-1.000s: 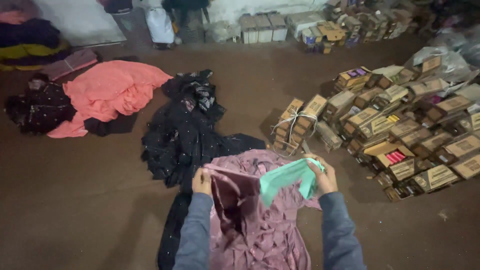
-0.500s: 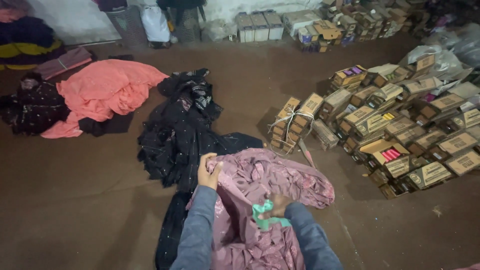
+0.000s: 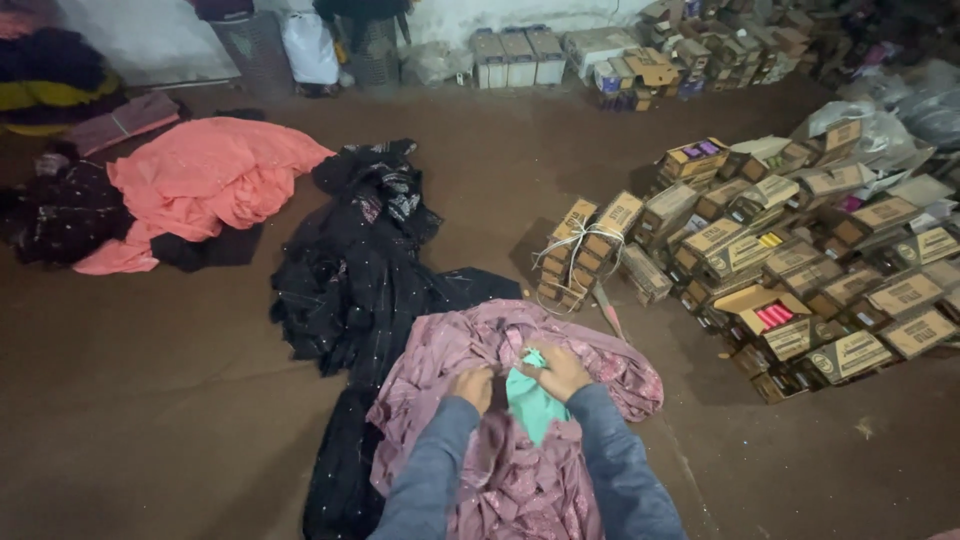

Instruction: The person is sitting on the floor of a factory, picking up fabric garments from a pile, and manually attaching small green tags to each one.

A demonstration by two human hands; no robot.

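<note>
Mid-fold on the floor: left hand (image 3: 472,386) and right hand (image 3: 556,372) both pinched shut on the mauve sequinned garment (image 3: 450,355) at 6 o'clock, teal cloth (image 3: 530,408) tucked under, black garment (image 3: 350,270) at 10; probably smoothing needed.

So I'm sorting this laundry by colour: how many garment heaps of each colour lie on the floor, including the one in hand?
Mauve-pink sequinned garment, gripped by the left hand and right hand, teal cloth piece on it: 1
Salmon-orange fabric heap: 1
Black sequinned fabric heap: 1
Dark embroidered heap at far left: 1
Total: 4 heaps
</note>
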